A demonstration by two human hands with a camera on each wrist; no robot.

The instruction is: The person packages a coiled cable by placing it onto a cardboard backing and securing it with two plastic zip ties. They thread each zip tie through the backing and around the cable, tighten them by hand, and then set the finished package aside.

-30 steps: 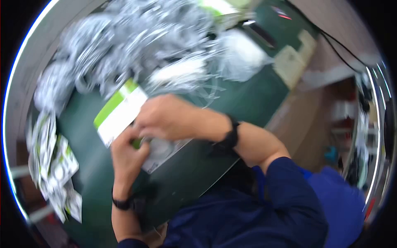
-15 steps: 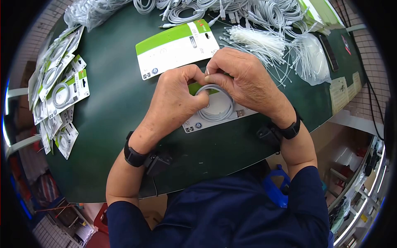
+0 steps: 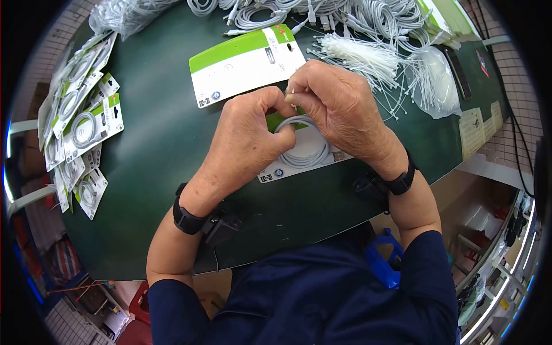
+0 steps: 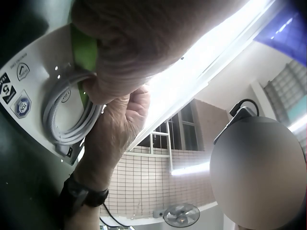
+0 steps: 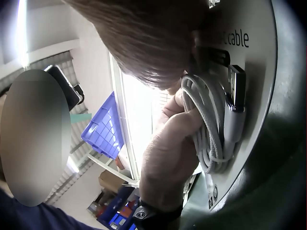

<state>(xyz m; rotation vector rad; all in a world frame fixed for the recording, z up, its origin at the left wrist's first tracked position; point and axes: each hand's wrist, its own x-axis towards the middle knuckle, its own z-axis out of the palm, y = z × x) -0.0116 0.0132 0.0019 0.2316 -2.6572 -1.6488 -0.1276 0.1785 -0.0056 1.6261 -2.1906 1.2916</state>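
Observation:
My left hand (image 3: 244, 129) holds a coiled white USB cable (image 3: 324, 150) against a white and green package card (image 3: 269, 175), its thumb laid over the coil. Close beside it, my right hand (image 3: 344, 109) pinches a thin white cable tie (image 3: 292, 91) between thumb and index fingertip, above the card's top edge. In the right wrist view the silver USB plug (image 5: 235, 88) lies flat along the card beside the coil. From the left wrist side, the round coil (image 4: 53, 117) shows over the card's printed lower half. Fingers hide the upper part of the card.
Another package card (image 3: 247, 66) lies just beyond the hands. Finished-looking carded cables (image 3: 83, 129) pile up at the left. Loose white cable ties (image 3: 362, 57), a plastic bag (image 3: 431, 83) and a phone (image 3: 457, 72) are at the right. Bundled cables (image 3: 379, 20) lie along the back.
The head view has swung round and become sharp since the first frame. Over the last half second my right fingertips have risen slightly and drawn away from the left ones.

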